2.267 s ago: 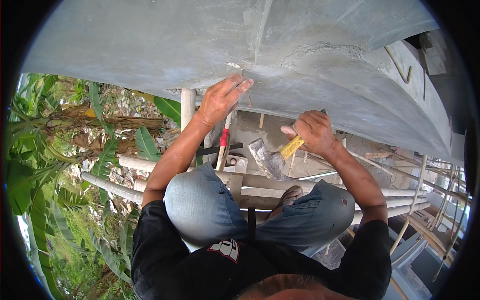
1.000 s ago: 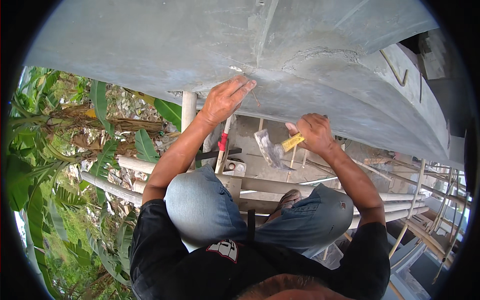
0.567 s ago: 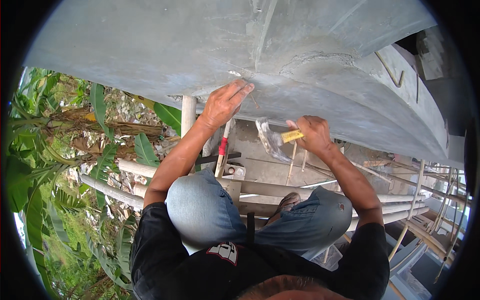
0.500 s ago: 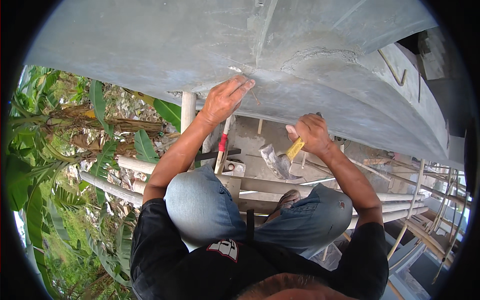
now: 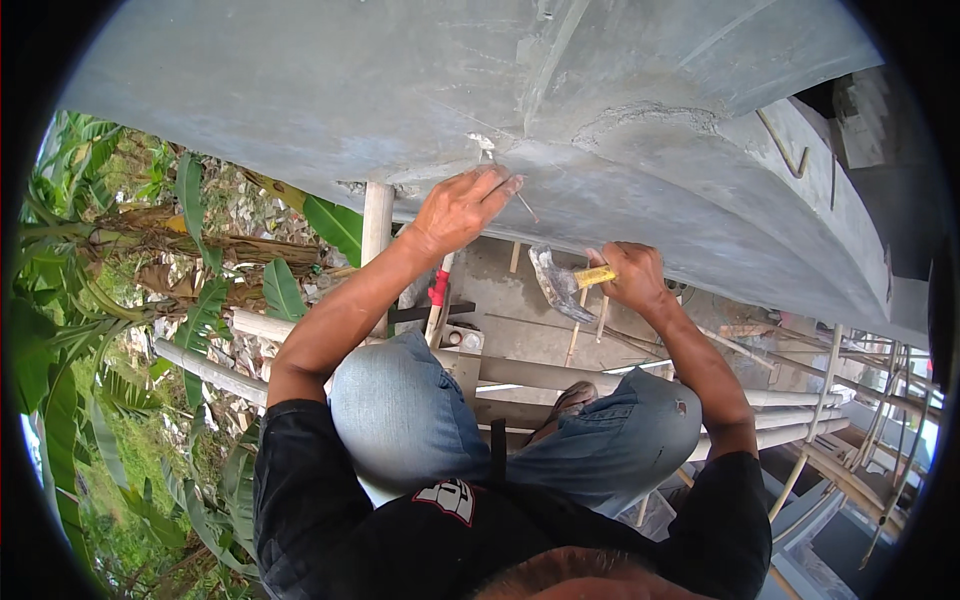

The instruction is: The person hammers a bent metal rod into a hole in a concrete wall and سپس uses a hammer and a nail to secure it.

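A long thin nail is pinched between the fingertips of my left hand, its outer end sticking out toward the lower right. Just beyond those fingers, a pale chipped spot shows in the grey concrete surface; whether the nail's far end touches it I cannot tell. My right hand is wrapped round the yellow handle of a claw hammer. The worn metal hammer head points left, below the nail and apart from it.
Bamboo poles form scaffolding around my bent knees, with more poles at the right. A red-banded pole stands between my arms. Bent rebar juts from the concrete at upper right. Banana plants grow at left, far below.
My left hand has shifted slightly down and right with the nail, uncovering more of the chipped spot. My right hand has swung the hammer head up and to the left, nearer the nail.
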Available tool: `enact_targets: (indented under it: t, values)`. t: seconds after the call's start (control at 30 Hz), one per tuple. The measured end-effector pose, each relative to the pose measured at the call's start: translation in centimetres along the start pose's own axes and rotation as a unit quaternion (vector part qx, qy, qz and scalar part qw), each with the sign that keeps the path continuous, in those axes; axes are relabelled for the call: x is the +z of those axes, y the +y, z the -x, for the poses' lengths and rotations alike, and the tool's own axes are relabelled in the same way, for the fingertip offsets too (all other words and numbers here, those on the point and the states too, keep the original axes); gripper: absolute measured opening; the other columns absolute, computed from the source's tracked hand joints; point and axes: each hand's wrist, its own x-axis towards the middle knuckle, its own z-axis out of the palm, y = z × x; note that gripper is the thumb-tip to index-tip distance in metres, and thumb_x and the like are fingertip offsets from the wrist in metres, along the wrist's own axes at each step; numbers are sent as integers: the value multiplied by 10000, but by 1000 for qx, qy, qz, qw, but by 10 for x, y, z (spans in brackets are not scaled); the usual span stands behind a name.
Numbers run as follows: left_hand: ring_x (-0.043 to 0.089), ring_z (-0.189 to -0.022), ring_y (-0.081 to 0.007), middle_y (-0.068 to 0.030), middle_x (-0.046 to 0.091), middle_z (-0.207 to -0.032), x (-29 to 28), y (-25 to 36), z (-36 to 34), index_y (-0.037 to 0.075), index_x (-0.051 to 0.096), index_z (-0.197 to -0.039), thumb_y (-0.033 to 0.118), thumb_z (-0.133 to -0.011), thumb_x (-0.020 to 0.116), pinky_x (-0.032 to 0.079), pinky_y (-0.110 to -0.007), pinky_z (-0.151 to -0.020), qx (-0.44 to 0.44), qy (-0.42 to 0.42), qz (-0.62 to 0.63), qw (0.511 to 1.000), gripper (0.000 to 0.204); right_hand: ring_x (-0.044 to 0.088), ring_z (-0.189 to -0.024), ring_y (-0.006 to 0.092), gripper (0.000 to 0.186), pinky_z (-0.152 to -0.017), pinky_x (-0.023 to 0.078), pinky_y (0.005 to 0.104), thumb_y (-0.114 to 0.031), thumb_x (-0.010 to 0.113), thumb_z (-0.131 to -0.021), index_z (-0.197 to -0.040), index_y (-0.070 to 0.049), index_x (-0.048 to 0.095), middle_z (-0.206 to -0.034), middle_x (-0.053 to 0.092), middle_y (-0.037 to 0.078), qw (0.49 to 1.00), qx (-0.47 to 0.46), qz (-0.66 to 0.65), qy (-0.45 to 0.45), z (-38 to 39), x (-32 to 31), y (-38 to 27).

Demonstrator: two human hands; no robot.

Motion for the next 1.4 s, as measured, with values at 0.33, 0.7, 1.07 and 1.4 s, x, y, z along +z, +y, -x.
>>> enact_targets:
  t: [0.33, 0.7, 1.07, 1.4]
  values:
    - [653, -945, -271, -97, 606, -1081, -10, -5, 4, 104, 629, -1192, -5, -711, 637, 585, -350, -779, -7, 48, 66, 997, 493, 545, -461, 307, 331, -441, 427, 409, -225, 701, -841, -627, -68, 503, -538, 540, 98, 1000, -26, -9, -3, -9, -10, -8]
    - [673, -865, -245, -98, 639, -1029, 0, -15, -1, 53, 647, -1058, -86, -806, 659, 551, -307, -728, -179, 251, 190, 932, 288, 574, -563, 352, 301, -510, 441, 416, -209, 734, -808, -712, -39, 506, -613, 565, 136, 992, -6, -95, -79, -21, -33, -20]
    - [671, -910, -169, -115, 612, -1056, 4, -18, 4, -16, 640, -1029, -17, -925, 582, 544, -266, -749, -293, 256, 331, 860, 119, 578, -591, 370, 258, -551, 448, 409, -213, 658, -893, -948, 13, 546, -729, 591, 220, 960, 123, -240, -74, -57, -75, -70]
    - [668, -876, -158, -102, 586, -1055, -1, -20, 17, -24, 594, -1041, 25, -936, 589, 531, -258, -743, -340, 343, 423, 767, 116, 602, -603, 374, 242, -536, 483, 442, -206, 637, -899, -932, 10, 533, -741, 599, 200, 995, -23, -87, -38, -80, -51, -81]
